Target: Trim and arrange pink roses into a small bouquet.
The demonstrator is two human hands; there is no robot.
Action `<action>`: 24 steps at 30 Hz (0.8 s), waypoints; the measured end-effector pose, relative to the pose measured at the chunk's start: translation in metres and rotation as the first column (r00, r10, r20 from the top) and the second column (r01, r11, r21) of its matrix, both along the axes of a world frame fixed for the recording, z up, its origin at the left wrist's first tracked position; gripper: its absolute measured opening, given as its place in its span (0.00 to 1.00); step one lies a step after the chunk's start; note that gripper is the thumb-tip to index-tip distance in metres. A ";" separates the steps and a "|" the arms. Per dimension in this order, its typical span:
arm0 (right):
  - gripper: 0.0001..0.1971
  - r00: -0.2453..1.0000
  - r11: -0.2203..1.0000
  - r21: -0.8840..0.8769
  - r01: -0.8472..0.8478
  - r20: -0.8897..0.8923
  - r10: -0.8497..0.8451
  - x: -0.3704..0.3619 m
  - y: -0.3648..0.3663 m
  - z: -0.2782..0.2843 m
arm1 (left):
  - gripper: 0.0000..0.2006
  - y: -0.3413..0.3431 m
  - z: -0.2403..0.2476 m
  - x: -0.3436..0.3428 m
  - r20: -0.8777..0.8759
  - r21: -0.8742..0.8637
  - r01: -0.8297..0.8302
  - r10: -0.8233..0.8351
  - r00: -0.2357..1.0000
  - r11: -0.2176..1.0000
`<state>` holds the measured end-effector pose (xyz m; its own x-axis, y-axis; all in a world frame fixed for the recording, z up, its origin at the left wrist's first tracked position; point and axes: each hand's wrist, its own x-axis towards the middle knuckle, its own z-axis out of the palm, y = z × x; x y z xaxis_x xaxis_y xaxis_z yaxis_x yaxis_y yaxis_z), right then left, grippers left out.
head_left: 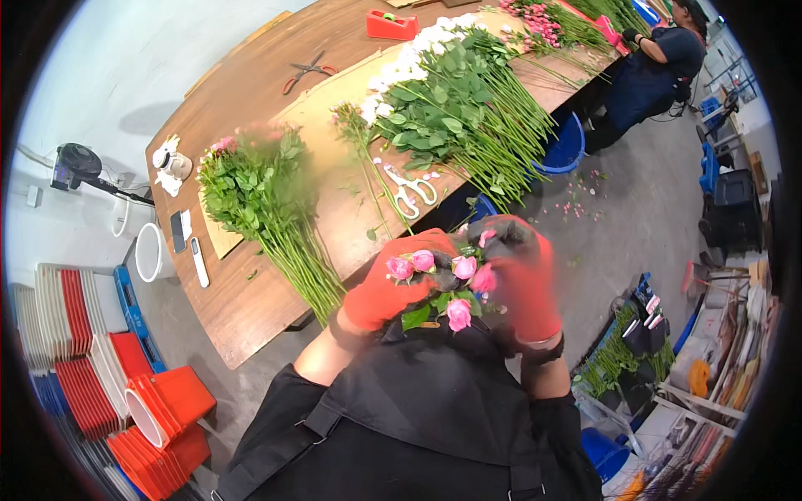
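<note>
The brown wooden table [234, 309] goes from the near left to the far right, above a smooth grey floor [614, 225]. On it lie a leafy green bunch with pink flowers [251, 184] at left and, farther right, a large pile of white roses with long green stems [451, 117]. Nested red plastic buckets [171, 397] stand at the near left.

Small pink roses with rounded, layered petals [459, 316] are between the hands, before the black apron [426, 401]. The left hand in a red, dark-palmed glove [376, 292] is closed around them, their stems mostly hidden. The right hand, gloved likewise [526, 280], bends its fingers beside the blooms; it is blurred, and I cannot tell whether it grips.
</note>
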<state>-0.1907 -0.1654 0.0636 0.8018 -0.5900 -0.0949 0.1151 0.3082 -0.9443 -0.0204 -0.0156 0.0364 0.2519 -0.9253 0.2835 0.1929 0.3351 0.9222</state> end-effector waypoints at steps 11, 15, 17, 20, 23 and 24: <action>0.21 0.956 0.369 -0.886 -0.281 -0.226 0.186 -0.007 -0.039 0.060 | 0.19 0.005 0.010 0.000 0.361 0.120 0.007 -0.050 0.931 0.993; 0.20 0.817 0.227 -0.801 -0.554 -0.471 0.332 -0.002 -0.046 0.067 | 0.19 0.009 0.008 -0.004 0.539 0.106 0.010 -0.066 0.840 0.994; 0.19 0.812 0.208 -0.811 -0.547 -0.453 0.369 -0.002 -0.047 0.065 | 0.18 0.009 0.014 -0.006 0.575 0.094 0.034 -0.082 0.814 0.995; 0.16 0.782 0.438 -0.659 -0.611 -0.419 0.461 0.001 -0.044 0.064 | 0.17 0.011 0.016 -0.005 0.630 0.085 0.062 -0.102 0.770 0.994; 0.19 0.657 0.482 -0.447 -0.754 -0.543 0.524 0.007 -0.050 0.059 | 0.16 0.011 0.016 -0.004 0.675 -0.045 0.082 -0.031 0.737 0.996; 0.18 0.602 0.595 -0.223 -0.772 -0.558 0.571 0.008 -0.055 0.051 | 0.16 0.010 0.018 -0.006 0.633 -0.080 0.056 0.008 0.774 0.995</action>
